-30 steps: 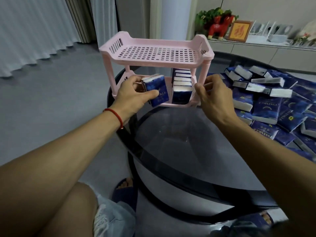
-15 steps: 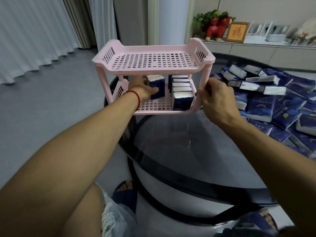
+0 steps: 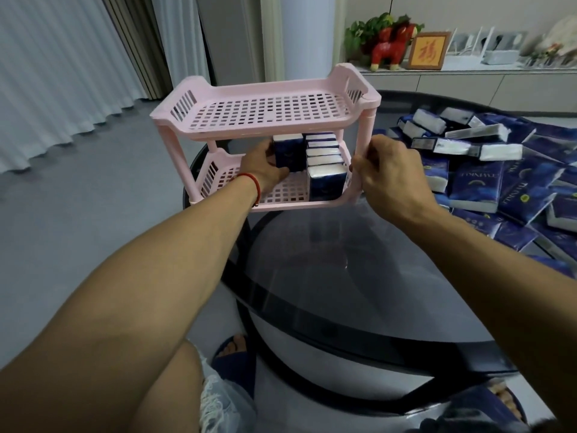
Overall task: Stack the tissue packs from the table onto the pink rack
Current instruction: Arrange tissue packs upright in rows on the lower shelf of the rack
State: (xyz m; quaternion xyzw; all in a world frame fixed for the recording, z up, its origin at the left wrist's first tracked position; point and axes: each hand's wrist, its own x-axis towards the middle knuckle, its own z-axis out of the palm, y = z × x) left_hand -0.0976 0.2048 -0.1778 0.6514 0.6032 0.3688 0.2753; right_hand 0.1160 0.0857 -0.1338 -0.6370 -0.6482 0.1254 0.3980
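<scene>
Setting 1 more tissue pack [image 3: 288, 151] upright on the lower shelf of the pink rack [image 3: 265, 110].

My left hand [image 3: 263, 168] curls round the pack, standing it at 9 o'clock of the row of packs [image 3: 324, 165] already there; my right hand [image 3: 392, 173] pinches the rack's front right post to steady it. I judge the pack light, soft and squashy in slick film, so I hold its broad faces gently. The loose pile [image 3: 499, 170] lies at 3 o'clock on the dark glass table [image 3: 327, 270]; grey floor and pale curtains at 9 o'clock, a sideboard at 12.
</scene>
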